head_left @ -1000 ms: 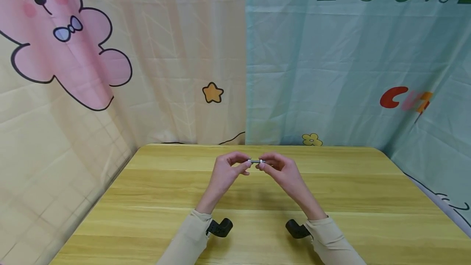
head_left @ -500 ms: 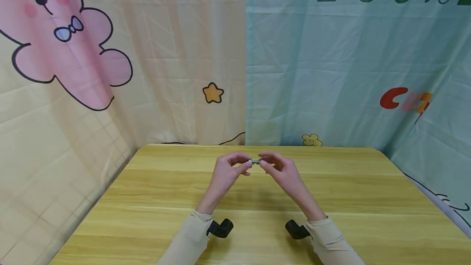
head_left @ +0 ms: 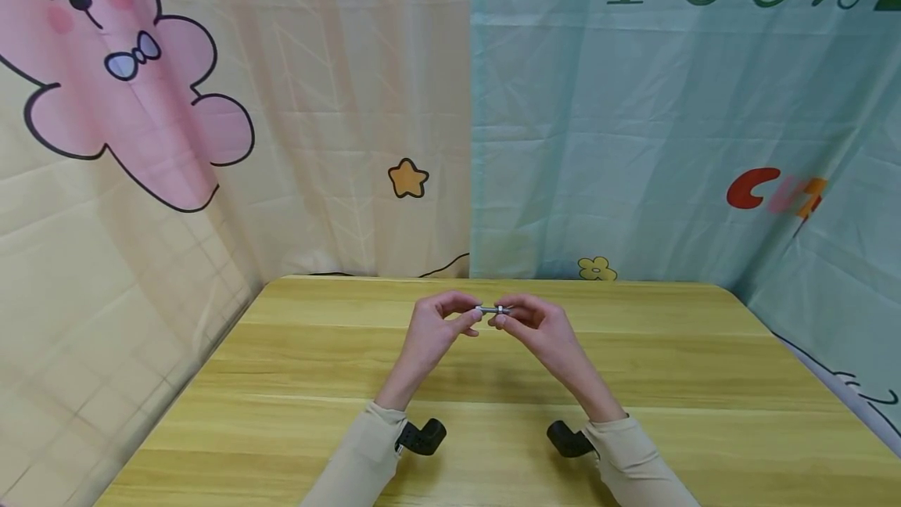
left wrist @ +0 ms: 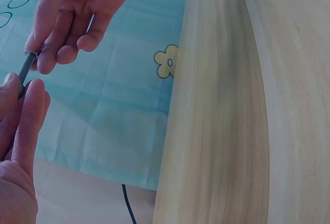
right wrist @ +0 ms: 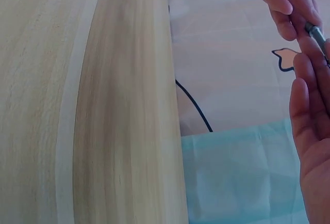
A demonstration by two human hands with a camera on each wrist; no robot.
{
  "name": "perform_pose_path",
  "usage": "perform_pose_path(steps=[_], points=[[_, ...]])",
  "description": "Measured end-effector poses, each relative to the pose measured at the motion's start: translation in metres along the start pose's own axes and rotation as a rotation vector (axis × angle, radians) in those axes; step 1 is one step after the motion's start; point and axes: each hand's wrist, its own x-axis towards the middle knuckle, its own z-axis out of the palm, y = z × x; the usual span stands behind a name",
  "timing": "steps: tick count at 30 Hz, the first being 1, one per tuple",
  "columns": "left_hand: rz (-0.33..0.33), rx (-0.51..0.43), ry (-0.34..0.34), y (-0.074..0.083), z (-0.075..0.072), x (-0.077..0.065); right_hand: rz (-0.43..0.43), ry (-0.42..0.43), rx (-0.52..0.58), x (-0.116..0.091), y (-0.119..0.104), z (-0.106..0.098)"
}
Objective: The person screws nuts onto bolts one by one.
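Between my two hands, above the far part of the table, a small metal bolt lies sideways. My left hand pinches its head end with thumb and fingers. The thread of the bolt shows in the left wrist view, leading to a nut at the other end. Thumb and index finger of my right hand pinch at that nut, and the bolt's tip shows just beyond it. In the right wrist view my right hand partly hides the bolt.
A wooden table spreads under both arms. Black wrist cameras hang below the beige sleeves. Printed curtains stand along the back and sides, and a dark cable runs beyond the table edge.
Half a second ago the right fingers were slightly left and covered the nut; now they have shifted slightly right and the nut shows again. The left hand stays in place.
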Motion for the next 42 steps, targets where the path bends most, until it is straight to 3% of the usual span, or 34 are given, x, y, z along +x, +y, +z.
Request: perform_pose_path(steps=[12, 16, 22, 32, 42], points=[[0.005, -0.004, -0.016, 0.008, 0.000, 0.000, 0.031, 0.044, -0.046, 0.002, -0.003, 0.002], [0.014, -0.002, -0.006, 0.008, 0.000, -0.001, -0.009, 0.047, -0.045, 0.002, -0.004, 0.001], [0.039, -0.013, 0.014, -0.018, -0.004, 0.008, -0.087, 0.019, -0.056, 0.002, -0.004, 0.000], [0.038, 0.000, -0.006, -0.025, -0.005, 0.008, -0.011, 0.007, -0.040, 0.001, -0.002, 0.000], [0.023, 0.013, -0.011, -0.026, -0.003, 0.006, 0.045, 0.061, -0.095, 0.000, -0.001, 0.004]])
